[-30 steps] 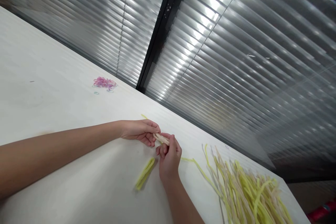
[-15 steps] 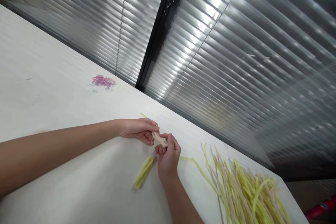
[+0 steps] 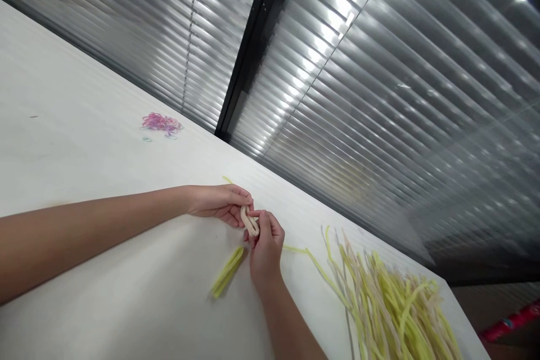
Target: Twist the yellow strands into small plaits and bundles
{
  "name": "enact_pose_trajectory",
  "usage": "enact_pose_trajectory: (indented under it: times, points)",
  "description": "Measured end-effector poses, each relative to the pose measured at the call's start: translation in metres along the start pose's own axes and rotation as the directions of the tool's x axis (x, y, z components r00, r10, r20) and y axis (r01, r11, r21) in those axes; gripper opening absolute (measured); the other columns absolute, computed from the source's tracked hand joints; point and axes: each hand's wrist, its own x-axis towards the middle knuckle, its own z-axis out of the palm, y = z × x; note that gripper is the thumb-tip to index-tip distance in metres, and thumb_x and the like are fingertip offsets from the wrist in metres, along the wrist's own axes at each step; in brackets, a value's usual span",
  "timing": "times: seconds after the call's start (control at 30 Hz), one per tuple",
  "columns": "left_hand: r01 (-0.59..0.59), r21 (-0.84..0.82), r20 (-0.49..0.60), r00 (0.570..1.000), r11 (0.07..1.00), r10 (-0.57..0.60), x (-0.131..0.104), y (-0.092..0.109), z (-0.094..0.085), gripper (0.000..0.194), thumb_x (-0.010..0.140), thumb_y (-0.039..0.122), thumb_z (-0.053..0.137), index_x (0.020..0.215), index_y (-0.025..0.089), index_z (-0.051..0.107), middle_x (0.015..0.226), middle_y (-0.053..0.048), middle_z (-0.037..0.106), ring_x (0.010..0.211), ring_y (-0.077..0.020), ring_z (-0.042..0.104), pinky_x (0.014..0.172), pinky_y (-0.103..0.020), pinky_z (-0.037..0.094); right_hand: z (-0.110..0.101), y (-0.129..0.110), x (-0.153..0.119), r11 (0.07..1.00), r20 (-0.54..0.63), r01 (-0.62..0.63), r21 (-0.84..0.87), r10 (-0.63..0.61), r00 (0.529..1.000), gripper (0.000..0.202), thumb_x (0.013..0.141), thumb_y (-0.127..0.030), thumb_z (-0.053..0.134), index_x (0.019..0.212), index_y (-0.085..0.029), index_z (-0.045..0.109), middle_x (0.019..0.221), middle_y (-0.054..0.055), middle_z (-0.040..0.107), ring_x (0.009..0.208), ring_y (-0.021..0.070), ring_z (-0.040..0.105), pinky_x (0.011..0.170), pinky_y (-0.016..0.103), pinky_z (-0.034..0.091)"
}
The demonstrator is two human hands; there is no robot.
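A cream folded bundle of soft strands is held between both hands, above the white table. My left hand pinches its upper end, fingers closed. At its lower right end, my right hand grips it between thumb and fingers. Below the hands, a yellow folded bundle lies on the table. A thin yellow strand runs from beside my right hand toward a large pile of yellow and beige strands.
On the white table, a heap of pink and purple bands lies toward the back left. Blinds and a dark post stand behind the table. A red object shows at lower right.
The cream bundle now shows an open loop between the hands, and my right fingers have shifted along it. The whole view has moved slightly.
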Motion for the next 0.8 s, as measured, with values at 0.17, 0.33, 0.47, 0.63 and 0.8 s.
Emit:
enact_pose_trajectory:
  times: [0.17,0.33,0.47,0.63,0.8]
  points:
    - [0.000,-0.010,0.005,1.000,1.000,0.000,0.0014,-0.0004,-0.0013,0.020,0.083,0.033,0.058,0.080,0.014,0.060,0.081,-0.004,0.067,0.072,-0.0105,0.060,0.076,-0.025,0.047,-0.0008,0.0008,0.0004,1.000,0.003,0.005,-0.015,-0.005,1.000,0.035,0.082,-0.047,0.052,0.073,-0.015,0.063,0.050,-0.006,0.042,0.043,0.0054,0.034,0.043,0.019,0.033]
    - [0.001,-0.010,-0.005,1.000,1.000,-0.001,0.0008,-0.0006,-0.0015,0.021,0.081,0.035,0.060,0.082,0.014,0.059,0.081,-0.004,0.066,0.075,-0.0125,0.062,0.077,-0.026,0.048,-0.0013,0.0021,0.0006,1.000,0.003,0.009,-0.014,-0.009,1.000,0.035,0.083,-0.047,0.052,0.074,-0.015,0.063,0.049,-0.006,0.041,0.043,0.0052,0.033,0.044,0.019,0.034]
    - [0.003,0.008,-0.004,1.000,1.000,-0.003,0.0007,0.0002,-0.0008,0.022,0.080,0.036,0.060,0.083,0.014,0.059,0.082,-0.005,0.067,0.078,-0.0135,0.063,0.076,-0.026,0.048,-0.0019,0.0022,0.0004,1.000,0.004,0.008,-0.027,-0.008,1.000,0.036,0.083,-0.048,0.052,0.075,-0.014,0.063,0.048,-0.007,0.041,0.043,0.0055,0.035,0.043,0.019,0.032]
    - [-0.002,0.017,-0.005,1.000,1.000,0.002,0.0013,0.0001,-0.0011,0.020,0.083,0.034,0.057,0.082,0.014,0.059,0.082,-0.005,0.067,0.076,-0.0125,0.062,0.077,-0.026,0.047,-0.0022,0.0030,0.0010,1.000,0.006,0.010,-0.025,-0.010,1.000,0.035,0.082,-0.047,0.052,0.074,-0.015,0.063,0.048,-0.007,0.040,0.042,0.0054,0.035,0.043,0.019,0.033]
    - [0.000,0.019,-0.002,1.000,1.000,0.000,0.0014,-0.0006,-0.0023,0.020,0.083,0.034,0.057,0.083,0.014,0.059,0.083,-0.005,0.067,0.075,-0.0123,0.062,0.077,-0.027,0.047,-0.0021,0.0030,0.0011,1.000,0.006,0.014,-0.012,-0.014,1.000,0.035,0.082,-0.047,0.053,0.073,-0.015,0.063,0.048,-0.007,0.039,0.041,0.0046,0.031,0.044,0.020,0.034]
